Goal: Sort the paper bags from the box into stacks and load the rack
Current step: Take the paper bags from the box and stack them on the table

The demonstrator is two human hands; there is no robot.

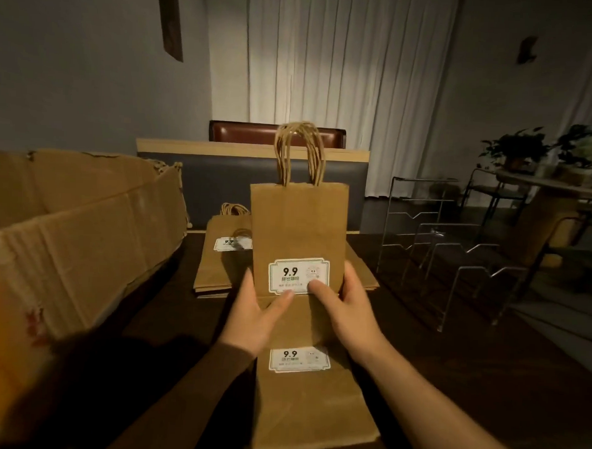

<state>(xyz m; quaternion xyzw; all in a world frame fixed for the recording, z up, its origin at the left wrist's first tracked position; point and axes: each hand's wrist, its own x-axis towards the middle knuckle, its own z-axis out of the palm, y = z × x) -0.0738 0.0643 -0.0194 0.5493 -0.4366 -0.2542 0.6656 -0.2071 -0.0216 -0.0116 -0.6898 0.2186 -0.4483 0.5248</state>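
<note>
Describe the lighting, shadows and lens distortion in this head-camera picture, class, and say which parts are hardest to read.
Head view: dim, warm light; the curtain is brightest. Deep shadow covers the table and the left hand's sleeve. Wide-angle bending bows the cardboard box and wire rack. The held bag label's small print is blurred.
</note>
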